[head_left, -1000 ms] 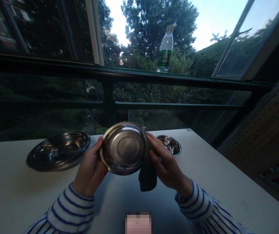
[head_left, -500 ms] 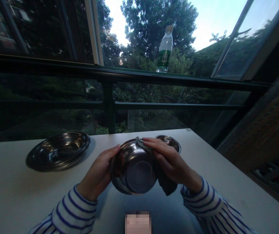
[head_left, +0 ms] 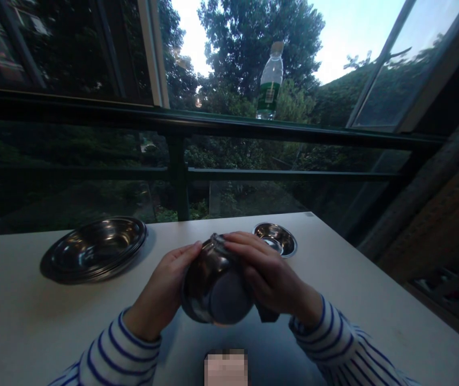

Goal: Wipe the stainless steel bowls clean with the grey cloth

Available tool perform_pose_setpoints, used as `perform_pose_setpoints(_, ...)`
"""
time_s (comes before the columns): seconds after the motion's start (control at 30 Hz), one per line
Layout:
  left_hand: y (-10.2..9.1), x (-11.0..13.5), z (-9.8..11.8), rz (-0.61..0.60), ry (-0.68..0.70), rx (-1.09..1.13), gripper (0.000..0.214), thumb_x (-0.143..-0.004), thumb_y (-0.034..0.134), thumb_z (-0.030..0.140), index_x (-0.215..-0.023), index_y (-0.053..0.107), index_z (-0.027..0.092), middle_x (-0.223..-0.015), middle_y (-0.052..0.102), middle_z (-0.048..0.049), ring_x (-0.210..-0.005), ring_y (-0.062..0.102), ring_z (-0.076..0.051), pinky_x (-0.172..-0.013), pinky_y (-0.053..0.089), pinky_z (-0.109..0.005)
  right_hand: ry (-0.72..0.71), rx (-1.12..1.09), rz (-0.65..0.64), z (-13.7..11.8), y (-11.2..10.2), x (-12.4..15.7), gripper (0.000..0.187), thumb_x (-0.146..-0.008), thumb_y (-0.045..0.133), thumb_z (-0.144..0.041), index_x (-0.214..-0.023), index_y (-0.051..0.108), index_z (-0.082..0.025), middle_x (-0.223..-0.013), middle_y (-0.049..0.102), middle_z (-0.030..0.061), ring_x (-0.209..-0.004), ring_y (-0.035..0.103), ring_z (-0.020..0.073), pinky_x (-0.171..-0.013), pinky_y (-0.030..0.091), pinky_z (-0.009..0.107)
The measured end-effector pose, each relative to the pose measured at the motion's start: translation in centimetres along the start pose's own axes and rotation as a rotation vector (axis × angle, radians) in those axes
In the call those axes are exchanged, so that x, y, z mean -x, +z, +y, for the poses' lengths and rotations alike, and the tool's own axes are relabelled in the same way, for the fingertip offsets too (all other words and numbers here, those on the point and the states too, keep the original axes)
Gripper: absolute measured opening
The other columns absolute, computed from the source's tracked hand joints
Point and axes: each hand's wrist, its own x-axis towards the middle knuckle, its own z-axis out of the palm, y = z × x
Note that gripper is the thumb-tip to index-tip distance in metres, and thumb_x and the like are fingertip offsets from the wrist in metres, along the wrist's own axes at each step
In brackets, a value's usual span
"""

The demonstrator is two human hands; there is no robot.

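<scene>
I hold a steel bowl (head_left: pixel 213 289) in front of me, tipped so that its underside faces me. My left hand (head_left: pixel 163 292) grips its left rim with curled fingers. My right hand (head_left: pixel 267 276) lies over the top right of the bowl and presses a dark cloth (head_left: pixel 267 313) against it. A corner of the cloth sticks up at the bowl's top edge. Both sleeves are white with blue stripes.
A stack of wide steel dishes (head_left: pixel 95 252) sits on the white table (head_left: pixel 374 300) to the left. A small steel bowl (head_left: pixel 275 238) stands behind my right hand. A plastic water bottle (head_left: pixel 268 80) stands on the dark railing (head_left: pixel 333 136) beyond the table.
The bowl turned from its inside facing me to its underside facing me and came lower and closer. My right hand moved with the cloth from the bowl's right edge onto its top.
</scene>
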Motion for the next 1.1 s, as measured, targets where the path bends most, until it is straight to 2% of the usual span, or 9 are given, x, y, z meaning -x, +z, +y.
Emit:
perform_pose_setpoints(0.17, -0.7, -0.5, 1.1, 0.11, 0.052, 0.156, 0.023, -0.08, 0.045, 0.017, -0.091, 0.064, 0.01, -0.079, 0.07, -0.0098, -0.072, 0.065, -0.02, -0.067, 0.052, -0.03, 0.112, -0.078, 0.156, 1.0, -0.3, 0.1, 0.039, -0.087, 0.031, -0.016, -0.123, 0.042, -0.022, -0.129, 0.042, 0.0055, -0.12, 0.036, 0.0183, -0.101, 0.029, 0.041)
perform_pose_setpoints(0.37, -1.3, -0.9, 2.1, 0.258, 0.145, 0.31, 0.025, -0.083, 0.04, 0.017, -0.09, 0.062, 0.008, -0.071, 0.069, -0.0084, -0.071, 0.065, -0.02, -0.071, 0.053, -0.033, 0.142, -0.066, 0.181, 1.0, 1.4, 0.8, 0.046, -0.087, 0.033, -0.02, -0.133, 0.026, -0.024, -0.138, 0.028, 0.0029, -0.127, 0.024, 0.0196, -0.105, 0.021, 0.043)
perform_pose_setpoints(0.47, -1.5, -1.0, 2.0, 0.254, 0.15, 0.32, 0.027, -0.083, 0.04, 0.018, -0.096, 0.06, 0.007, -0.073, 0.069, -0.0093, -0.072, 0.065, -0.021, -0.072, 0.053, -0.035, 0.132, -0.039, 0.167, 1.1, 1.6, 0.9, 0.049, -0.087, 0.033, -0.019, -0.135, 0.021, -0.023, -0.14, 0.023, 0.0029, -0.128, 0.02, 0.0196, -0.106, 0.019, 0.044)
perform_pose_setpoints(0.7, -0.4, -0.5, 1.8, 0.237, 0.09, 0.379, 0.028, -0.083, 0.04, 0.016, -0.102, 0.059, 0.007, -0.072, 0.069, -0.0082, -0.075, 0.065, -0.02, -0.074, 0.052, -0.034, 0.171, -0.055, 0.233, 1.5, 1.1, 0.9, 0.046, -0.087, 0.033, -0.017, -0.132, 0.027, -0.024, -0.137, 0.032, 0.0027, -0.126, 0.026, 0.0186, -0.106, 0.02, 0.043)
perform_pose_setpoints(0.9, -0.4, -0.3, 2.6, 0.277, 0.108, 0.484, 0.029, -0.085, 0.035, 0.015, -0.102, 0.058, 0.008, -0.071, 0.07, -0.0065, -0.07, 0.066, -0.017, -0.074, 0.052, -0.031, 0.033, 0.083, 0.218, 0.6, 3.0, 1.3, 0.057, -0.083, 0.035, -0.01, -0.136, 0.017, -0.021, -0.141, 0.019, 0.0067, -0.128, 0.019, 0.0237, -0.104, 0.023, 0.048)
perform_pose_setpoints(1.1, -1.0, -0.8, 2.3, 0.318, 0.118, 0.436, 0.028, -0.085, 0.036, 0.017, -0.091, 0.062, 0.008, -0.067, 0.07, -0.0072, -0.066, 0.066, -0.018, -0.071, 0.053, -0.033, -0.206, 0.296, 0.086, 1.3, 4.1, 1.7, 0.062, -0.08, 0.037, -0.005, -0.136, 0.012, -0.011, -0.139, 0.021, 0.0142, -0.129, 0.014, 0.0293, -0.1, 0.029, 0.052)
